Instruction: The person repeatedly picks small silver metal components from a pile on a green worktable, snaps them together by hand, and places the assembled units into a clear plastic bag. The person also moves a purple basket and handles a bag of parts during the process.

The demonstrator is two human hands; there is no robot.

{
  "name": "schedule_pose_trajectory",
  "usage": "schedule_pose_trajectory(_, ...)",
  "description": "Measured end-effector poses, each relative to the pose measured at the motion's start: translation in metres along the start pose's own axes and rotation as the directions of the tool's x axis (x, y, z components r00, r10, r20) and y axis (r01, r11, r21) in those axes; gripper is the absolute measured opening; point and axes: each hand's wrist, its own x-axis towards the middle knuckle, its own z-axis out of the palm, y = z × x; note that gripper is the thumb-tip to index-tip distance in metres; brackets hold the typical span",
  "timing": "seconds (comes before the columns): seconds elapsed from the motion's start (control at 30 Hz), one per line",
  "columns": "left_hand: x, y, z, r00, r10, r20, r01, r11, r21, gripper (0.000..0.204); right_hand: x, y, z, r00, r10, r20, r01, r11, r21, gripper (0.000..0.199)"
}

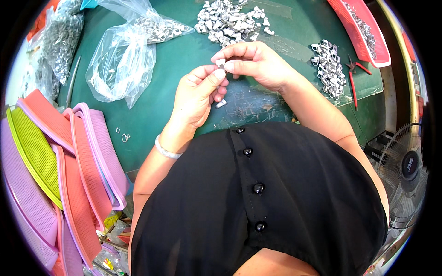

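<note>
Over the green table, my left hand and my right hand meet fingertip to fingertip. Between them is a small light-grey clip-like piece, pinched by thumb and finger of each hand. Its finer shape is partly covered by the fingertips. Just below the left fingers shows another small grey piece; whether it touches the hand I cannot tell. Beyond my hands lies a heap of similar loose grey pieces. To the right of my right hand is a second, narrower pile of grey looped pieces.
Red-handled pliers lie beside the right pile, near a pink basket of metal pieces. A clear bag spreads at far left, with grey pieces at its mouth. Stacked plastic baskets stand left; a fan is at right.
</note>
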Motion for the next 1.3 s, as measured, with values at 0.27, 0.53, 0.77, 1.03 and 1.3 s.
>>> schedule_pose_trajectory(0.27, -0.001, -0.001, 0.002, 1.000, 0.000, 0.025, 0.002, 0.998, -0.059, 0.017, 0.001, 0.004, 0.003, 0.992, -0.101, 0.079, 0.092, 0.990, 0.109, 0.015)
schedule_pose_trajectory(0.53, 0.002, -0.006, -0.006, 0.989, -0.009, 0.145, 0.046, 0.966, -0.253, 0.022, 0.000, 0.001, 0.007, 0.923, -0.376, 0.081, 0.374, 0.824, -0.425, 0.014)
schedule_pose_trajectory(0.77, 0.005, 0.001, -0.008, 0.979, 0.031, 0.202, 0.034, 0.949, -0.313, 0.030, 0.001, -0.002, -0.006, 0.942, -0.283, -0.178, 0.205, 0.909, -0.362, 0.014)
schedule_pose_trajectory(1.03, 0.005, 0.000, -0.014, 0.961, 0.083, 0.264, 0.009, 0.945, -0.327, 0.035, 0.010, 0.006, -0.020, 0.783, -0.622, 0.004, 0.211, 0.260, -0.942, 0.021)
schedule_pose_trajectory(1.3, 0.004, 0.000, -0.016, 0.964, 0.105, 0.243, -0.028, 0.953, -0.303, 0.030, 0.006, 0.012, -0.016, 0.862, -0.505, 0.043, 0.164, 0.198, -0.966, 0.021)
